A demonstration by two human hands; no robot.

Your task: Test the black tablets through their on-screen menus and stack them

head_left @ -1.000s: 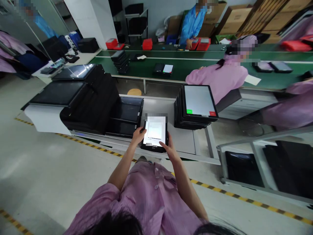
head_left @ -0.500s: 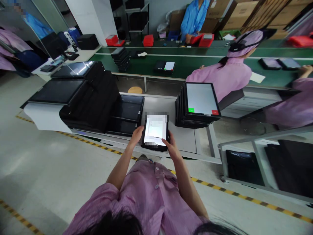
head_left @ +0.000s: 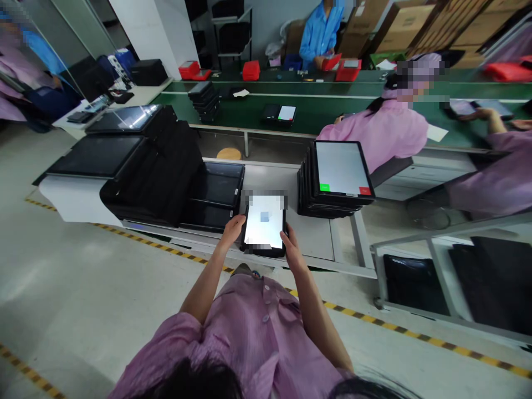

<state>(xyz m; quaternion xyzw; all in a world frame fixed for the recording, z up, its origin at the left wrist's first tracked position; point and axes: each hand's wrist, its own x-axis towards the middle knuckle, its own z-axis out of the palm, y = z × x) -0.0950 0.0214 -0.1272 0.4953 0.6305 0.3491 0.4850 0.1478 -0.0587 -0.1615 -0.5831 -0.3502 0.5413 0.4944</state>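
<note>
A tablet (head_left: 265,224) with a bright white screen and black edges is held upright-facing in front of me, above the front part of a grey cart (head_left: 310,235). My left hand (head_left: 233,230) grips its left edge. My right hand (head_left: 292,246) is closed round the lower right edge, the thumb lying by the screen's border. The fingers behind the tablet are hidden. To the right stands a stack of black tablets (head_left: 343,166), the top one lit pale with a green and a red corner. Dark flat devices (head_left: 218,183) lie to the left.
Tall stacks of black devices (head_left: 153,160) fill the cart's left end. Beyond runs a green workbench (head_left: 245,113) with tablets and red boxes (head_left: 348,69). A seated person in pink (head_left: 374,130) is close behind the right stack. Another cart (head_left: 438,277) stands at right.
My right thumb has drawn back from the lower screen to its right edge. The screen's picture has changed to mostly white with a small bluish square. Both hands still hold the tablet.
</note>
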